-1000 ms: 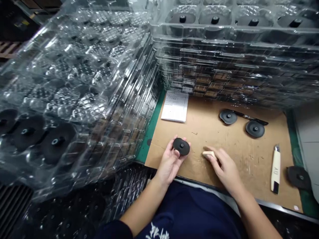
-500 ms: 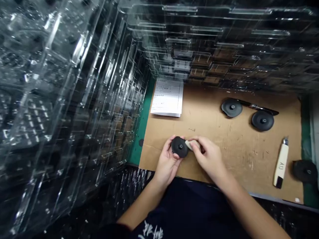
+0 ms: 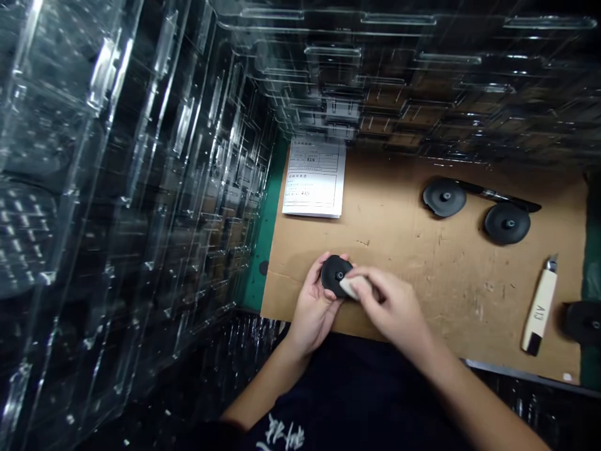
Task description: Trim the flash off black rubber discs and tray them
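My left hand (image 3: pixel 315 307) is closed around the rim of a black round disc part (image 3: pixel 332 270), which has a small raised hub at its middle. A pale, off-white pad (image 3: pixel 350 287), perhaps an eraser or a folded cloth, is pinched in my right hand (image 3: pixel 387 304). The pad lies against the right side of the disc's face, close to the hub, and covers part of it. My right fingers hide the rest of the pad, so its exact kind cannot be made out.
Cardboard (image 3: pixel 404 244) covers the green bench. Two similar discs, one here (image 3: pixel 444 207), lie near a black pen (image 3: pixel 498 195). A utility knife (image 3: pixel 539 310) and another disc (image 3: pixel 582 322) are at right. Printed paper (image 3: pixel 312 200) lies at back. Stacked clear plastic trays (image 3: pixel 178 156) wall the left and back.
My right hand has brought the pale pad from the disc's right edge inward onto its face. My left hand holds the disc in nearly the same place. The view has shifted slightly.
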Available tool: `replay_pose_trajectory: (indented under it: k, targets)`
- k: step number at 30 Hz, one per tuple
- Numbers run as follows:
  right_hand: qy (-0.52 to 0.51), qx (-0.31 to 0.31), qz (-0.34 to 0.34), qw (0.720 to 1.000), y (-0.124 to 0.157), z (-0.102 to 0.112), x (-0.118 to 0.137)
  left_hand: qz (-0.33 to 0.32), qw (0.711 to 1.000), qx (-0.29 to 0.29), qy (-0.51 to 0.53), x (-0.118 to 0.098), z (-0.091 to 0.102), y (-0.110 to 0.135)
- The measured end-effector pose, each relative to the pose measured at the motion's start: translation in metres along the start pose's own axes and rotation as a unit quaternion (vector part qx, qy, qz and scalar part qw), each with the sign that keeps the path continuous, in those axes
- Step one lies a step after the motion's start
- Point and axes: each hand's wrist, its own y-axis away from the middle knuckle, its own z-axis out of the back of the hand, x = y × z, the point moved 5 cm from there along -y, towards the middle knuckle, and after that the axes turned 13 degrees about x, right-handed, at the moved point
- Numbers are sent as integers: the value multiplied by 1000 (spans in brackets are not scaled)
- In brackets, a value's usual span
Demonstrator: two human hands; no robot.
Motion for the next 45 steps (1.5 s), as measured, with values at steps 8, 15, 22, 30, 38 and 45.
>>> replay_pose_trajectory:
  k: [8,15,22,30,38,45]
  targets:
    - [-8,2,0,1000,1,0,2,-11,1000,22,7,-2,-2,0]
    - [-5,-14,6,1000,4,0,2,-13,1000,14,-5,-1,-2,-1]
    - [-1,-47,26,999,8,-1,0,-6,999,35,-25,-2,-1,-2]
    - [6,-145,61,987,34,32,33,63,993,90,-49,-5,-32,15]
    - [36,-117,149,981,68,29,78,70,992,85,-57,-10,-58,46]
    - [7,-35,173,984,94,26,91,78,989,118,-46,-15,-73,64]
